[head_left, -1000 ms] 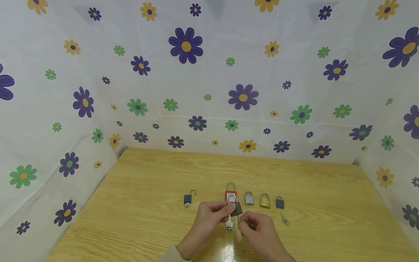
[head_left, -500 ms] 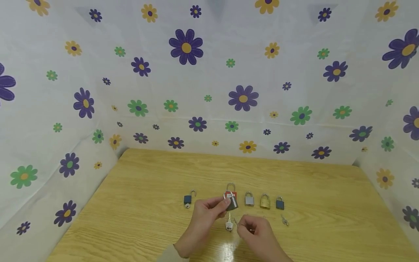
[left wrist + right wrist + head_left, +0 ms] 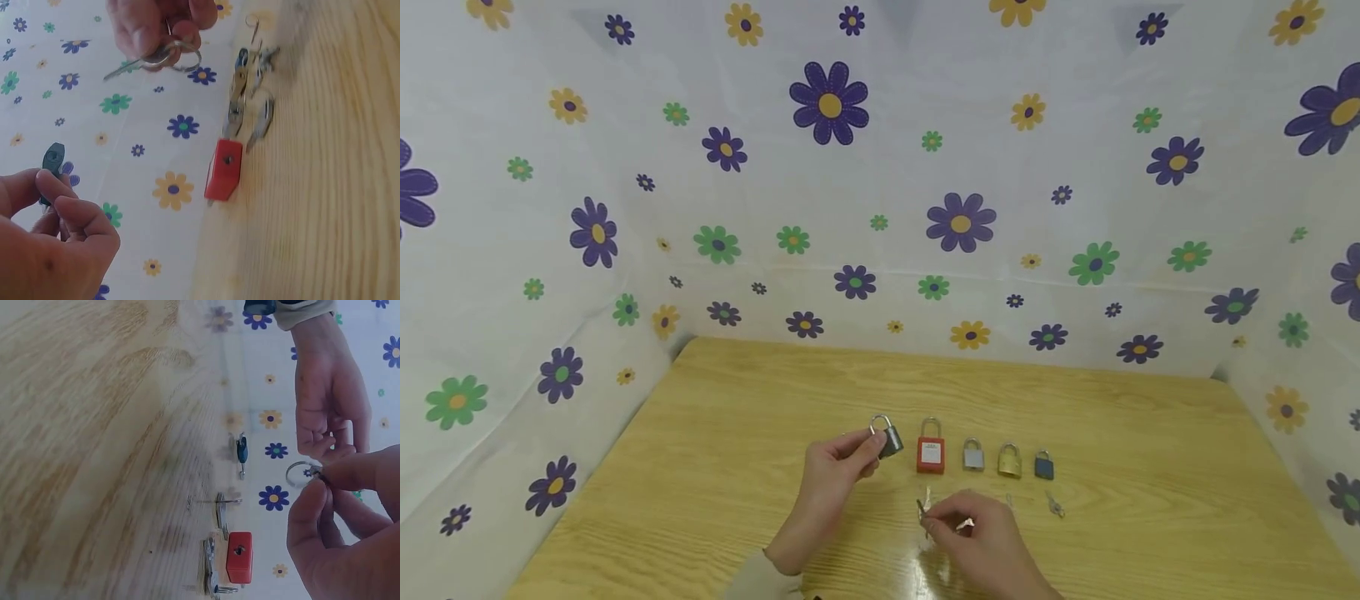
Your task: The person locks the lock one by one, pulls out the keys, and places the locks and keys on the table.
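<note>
My left hand [image 3: 833, 475] pinches a dark padlock [image 3: 891, 442] by its body, held above the table with the shackle upward. In the left wrist view the keyhole end of that padlock faces the camera. My right hand [image 3: 977, 533] pinches a small key [image 3: 125, 67] on a metal ring [image 3: 294, 472], apart from the padlock. Between the hands, further back, a red padlock [image 3: 931, 454] with a white label lies on the table. A blue padlock [image 3: 242, 450] with a key in it shows in the right wrist view; my left hand hides it in the head view.
Right of the red padlock lie a silver padlock [image 3: 973, 458], a brass padlock [image 3: 1010, 464] and a small blue padlock [image 3: 1044, 468]. Loose keys [image 3: 1056, 506] lie in front of them. A flowered cloth [image 3: 895, 167] encloses the wooden table [image 3: 760, 392] at back and sides.
My left hand has carried the dark padlock left and slightly up, away from my right hand, uncovering the red padlock. My right hand has shifted a little left with the key, now apart from the padlock.
</note>
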{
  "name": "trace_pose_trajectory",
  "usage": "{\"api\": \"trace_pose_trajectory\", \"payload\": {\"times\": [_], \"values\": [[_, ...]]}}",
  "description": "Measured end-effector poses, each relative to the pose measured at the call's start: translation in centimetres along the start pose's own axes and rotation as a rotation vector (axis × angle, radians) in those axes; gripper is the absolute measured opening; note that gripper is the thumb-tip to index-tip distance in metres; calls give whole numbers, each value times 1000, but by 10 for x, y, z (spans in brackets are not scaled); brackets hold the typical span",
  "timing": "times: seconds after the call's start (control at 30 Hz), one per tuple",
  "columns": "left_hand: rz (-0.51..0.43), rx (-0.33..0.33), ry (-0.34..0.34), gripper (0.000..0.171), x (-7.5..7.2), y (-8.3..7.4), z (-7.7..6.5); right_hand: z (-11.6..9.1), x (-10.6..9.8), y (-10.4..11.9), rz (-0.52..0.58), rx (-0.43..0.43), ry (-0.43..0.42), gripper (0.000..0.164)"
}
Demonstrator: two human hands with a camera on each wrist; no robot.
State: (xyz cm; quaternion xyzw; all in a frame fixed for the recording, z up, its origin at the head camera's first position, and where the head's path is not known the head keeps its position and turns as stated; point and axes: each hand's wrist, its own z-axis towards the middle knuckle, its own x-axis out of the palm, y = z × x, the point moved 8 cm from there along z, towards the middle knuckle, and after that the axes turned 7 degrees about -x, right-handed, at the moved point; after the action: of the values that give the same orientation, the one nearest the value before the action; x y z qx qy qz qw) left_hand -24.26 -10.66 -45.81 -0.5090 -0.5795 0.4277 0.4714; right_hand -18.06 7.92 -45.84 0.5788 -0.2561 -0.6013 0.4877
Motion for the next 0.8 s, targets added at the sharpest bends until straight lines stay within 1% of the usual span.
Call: {"api": "trace_pose_trajectory", "payload": {"times": [0.1, 0.23, 0.33, 0.4, 0.47, 0.53, 0.63, 0.7, 0.8], "values": [[8, 0, -24, 30, -13, 1, 3, 4, 5, -1, 2, 12, 20, 6], [29, -9, -29, 32, -26, 4, 4, 11, 17, 0, -20, 33, 119, 9], [54, -13, -20, 34, -30, 4, 4, 19, 28, 4, -91, 0, 190, 12], [69, -16, -22, 34, -32, 4, 4, 26, 34, 8, -147, -33, 218, 13], [76, -19, -37, 33, -34, 3, 4, 34, 41, 11, -216, -71, 225, 15], [78, -20, -63, 32, -38, 3, 5, 42, 46, 13, -272, -85, 225, 20], [71, -22, -91, 32, -41, 2, 5, 53, 52, 10, -329, -53, 233, 31], [67, -25, -95, 33, -42, 1, 5, 58, 55, 6, -360, -9, 248, 40], [65, -30, -89, 35, -43, 2, 4, 63, 58, 1, -405, 38, 276, 46]]}}
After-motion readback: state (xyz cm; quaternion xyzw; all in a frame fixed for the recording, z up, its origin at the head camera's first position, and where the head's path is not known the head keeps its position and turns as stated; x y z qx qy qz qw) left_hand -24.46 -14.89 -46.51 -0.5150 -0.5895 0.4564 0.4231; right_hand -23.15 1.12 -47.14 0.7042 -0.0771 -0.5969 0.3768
